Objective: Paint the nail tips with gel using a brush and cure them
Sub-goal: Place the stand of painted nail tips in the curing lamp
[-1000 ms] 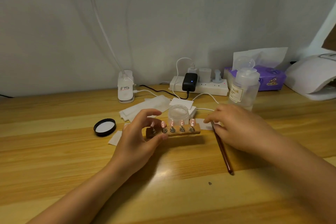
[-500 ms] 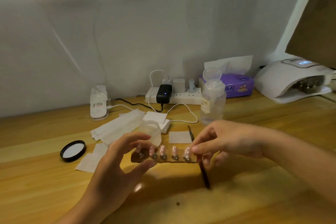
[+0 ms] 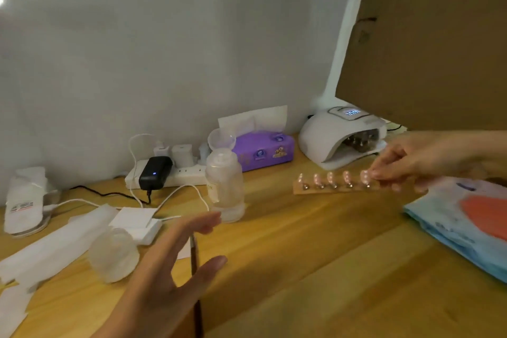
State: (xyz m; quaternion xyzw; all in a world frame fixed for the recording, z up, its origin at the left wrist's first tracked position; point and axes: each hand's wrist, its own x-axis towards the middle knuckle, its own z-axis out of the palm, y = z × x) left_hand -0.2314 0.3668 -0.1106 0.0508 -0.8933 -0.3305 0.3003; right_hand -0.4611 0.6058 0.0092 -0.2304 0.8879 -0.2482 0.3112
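R hand now has the nail strip alone, pinched at its right end, fingers clamped on the wood, strip held off the desk and level. A sec ago both hands held it low over the desk centre; since then it has gone up and to the right, toward the lamp. L hand has let go: fingers apart, thumb and forefinger spread, holding nothing, hovering over the brush, which lies flat on the desk. Can't tell if it touches the handle.

Reading: painting looks done for this set; cure step starting. Five tips upright on the strip, pinkish, glossy. Lamp mouth faces the strip, display lit; something dark inside it, too blurred to name. Strip near the mouth, not in yet.

Desk: pale wood planks. Clear jar by L hand, wipes left, pump bottle mid-desk. Power strip w/ black adapter at the wall, white cables. Purple tissue box beside lamp. Blue-and-orange packet at right edge. Grey wall behind; brown cardboard panel upper right.
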